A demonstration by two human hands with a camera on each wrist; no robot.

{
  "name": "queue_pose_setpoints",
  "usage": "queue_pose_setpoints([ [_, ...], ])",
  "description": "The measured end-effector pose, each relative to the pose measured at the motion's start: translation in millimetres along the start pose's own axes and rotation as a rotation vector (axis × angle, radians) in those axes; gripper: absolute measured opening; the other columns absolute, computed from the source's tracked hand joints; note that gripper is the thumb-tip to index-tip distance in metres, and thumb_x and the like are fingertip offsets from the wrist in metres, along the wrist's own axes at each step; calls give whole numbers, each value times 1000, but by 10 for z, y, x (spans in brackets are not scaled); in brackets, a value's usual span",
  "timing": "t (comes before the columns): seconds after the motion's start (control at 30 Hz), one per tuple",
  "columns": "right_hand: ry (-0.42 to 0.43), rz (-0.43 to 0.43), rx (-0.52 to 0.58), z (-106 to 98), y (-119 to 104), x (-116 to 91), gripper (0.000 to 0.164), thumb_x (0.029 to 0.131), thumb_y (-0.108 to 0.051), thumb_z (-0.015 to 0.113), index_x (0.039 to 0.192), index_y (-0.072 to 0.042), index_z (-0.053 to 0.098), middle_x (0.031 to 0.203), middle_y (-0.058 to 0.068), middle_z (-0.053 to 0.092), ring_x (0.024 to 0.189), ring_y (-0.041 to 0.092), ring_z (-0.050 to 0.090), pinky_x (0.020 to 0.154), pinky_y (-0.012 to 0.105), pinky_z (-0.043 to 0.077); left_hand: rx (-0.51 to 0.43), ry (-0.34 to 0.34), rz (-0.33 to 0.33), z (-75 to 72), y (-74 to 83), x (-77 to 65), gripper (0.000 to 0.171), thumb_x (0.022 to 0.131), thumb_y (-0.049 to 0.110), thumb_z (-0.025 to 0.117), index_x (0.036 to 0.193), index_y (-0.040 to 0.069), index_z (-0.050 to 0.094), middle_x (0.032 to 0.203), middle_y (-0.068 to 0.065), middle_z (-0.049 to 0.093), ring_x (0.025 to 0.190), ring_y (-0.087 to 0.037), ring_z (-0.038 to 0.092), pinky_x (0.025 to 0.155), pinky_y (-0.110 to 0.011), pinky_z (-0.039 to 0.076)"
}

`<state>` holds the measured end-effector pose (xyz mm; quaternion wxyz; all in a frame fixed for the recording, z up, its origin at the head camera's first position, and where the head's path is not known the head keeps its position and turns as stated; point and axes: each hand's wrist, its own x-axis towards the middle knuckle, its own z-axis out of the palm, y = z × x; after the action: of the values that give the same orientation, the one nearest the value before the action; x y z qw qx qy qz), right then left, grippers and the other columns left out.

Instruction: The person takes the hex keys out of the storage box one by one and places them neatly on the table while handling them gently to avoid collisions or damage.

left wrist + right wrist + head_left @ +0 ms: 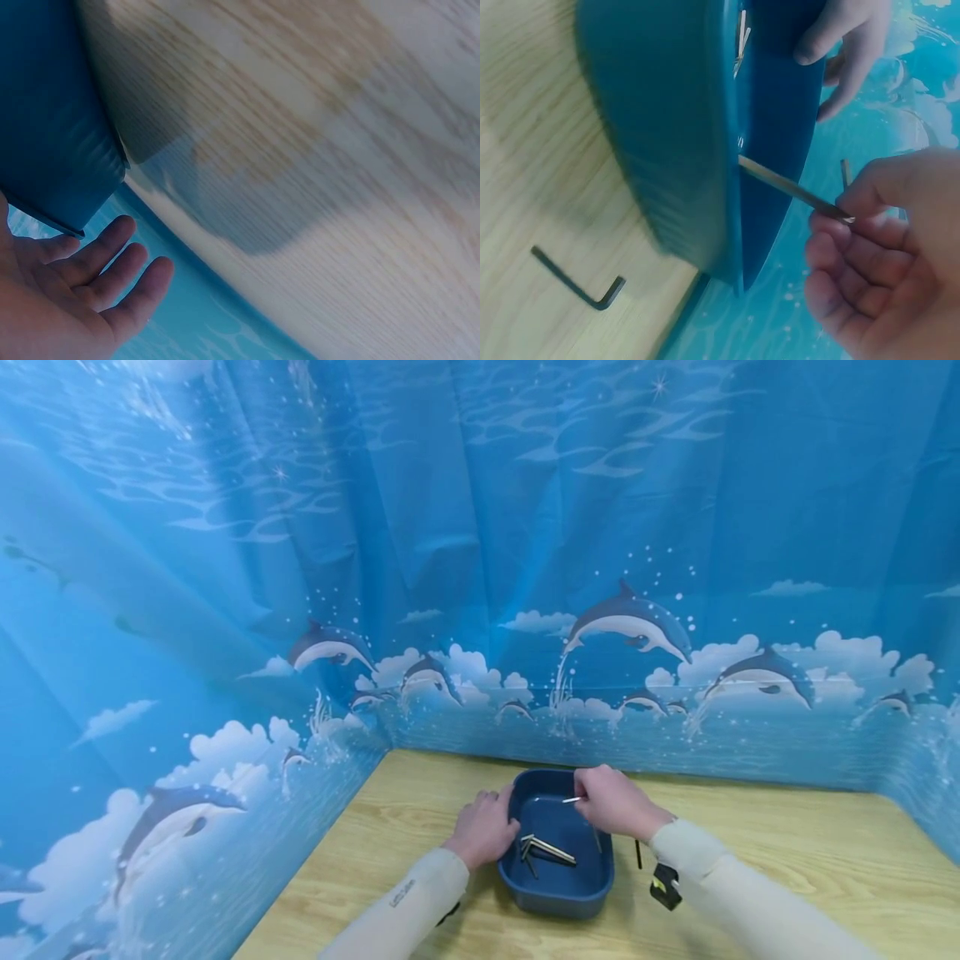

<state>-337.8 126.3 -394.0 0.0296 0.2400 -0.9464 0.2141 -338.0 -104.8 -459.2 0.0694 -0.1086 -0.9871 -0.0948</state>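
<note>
A dark blue plastic bin [558,906] stands on the table. My left hand [483,828] holds its left rim, the thumb over the inside and the other fingers outside, loosely bent in the left wrist view. Over the bin's right side, my right hand [615,802] pinches a metal hex key [791,187] between thumb and fingertips. One arm of that key reaches down into the bin. Several L-shaped hex keys [553,850] lie in a loose pile on the bin's floor, towards its near end.
A black hex key [570,281] lies on the wood-grain table [780,860], just right of the bin. A blue dolphin-print curtain [480,568] hangs behind the table and along its sides. A black wrist camera [665,887] sits under the right sleeve.
</note>
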Motion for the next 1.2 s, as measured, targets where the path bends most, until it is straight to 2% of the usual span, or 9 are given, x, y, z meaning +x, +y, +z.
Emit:
queue_pose_setpoints([
  [0.4, 101, 23, 110, -201, 177, -172, 9, 93, -8, 63, 85, -12, 64, 68, -2, 59, 56, 13, 51, 57, 31, 44, 9, 0, 8, 10, -25, 22, 60, 97, 34, 59, 150, 11, 45, 131, -14, 64, 122, -31, 58, 95, -49, 52],
  [0.67, 114, 61, 152, -236, 337, -316, 9, 93, -6, 61, 85, -10, 63, 70, 0, 58, 59, 14, 50, 56, 30, 42, 8, -3, 8, 0, -14, 22, 59, 97, 34, 59, 149, 11, 46, 130, -14, 64, 121, -31, 58, 94, -49, 52],
  [0.83, 116, 75, 163, -195, 478, -402, 8, 90, -5, 62, 84, -9, 63, 70, 0, 58, 60, 14, 50, 56, 29, 42, 12, 7, 18, 3, -17, 30, 58, 97, 33, 59, 149, 10, 47, 130, -14, 65, 121, -30, 59, 94, -49, 53],
  [1.03, 127, 84, 127, -93, 665, -481, 11, 87, -6, 66, 79, -12, 62, 66, -2, 56, 59, 12, 49, 55, 28, 40, 9, -1, 19, -5, -15, 34, 58, 97, 33, 59, 149, 10, 47, 131, -14, 64, 123, -31, 58, 95, -49, 52],
  [1.2, 104, 134, 127, -17, 812, -516, 13, 87, -6, 66, 77, -12, 61, 67, -1, 56, 59, 14, 49, 56, 30, 40, 4, -11, 14, -15, -9, 22, 58, 97, 32, 59, 150, 10, 46, 132, -14, 63, 124, -31, 57, 96, -50, 52],
])
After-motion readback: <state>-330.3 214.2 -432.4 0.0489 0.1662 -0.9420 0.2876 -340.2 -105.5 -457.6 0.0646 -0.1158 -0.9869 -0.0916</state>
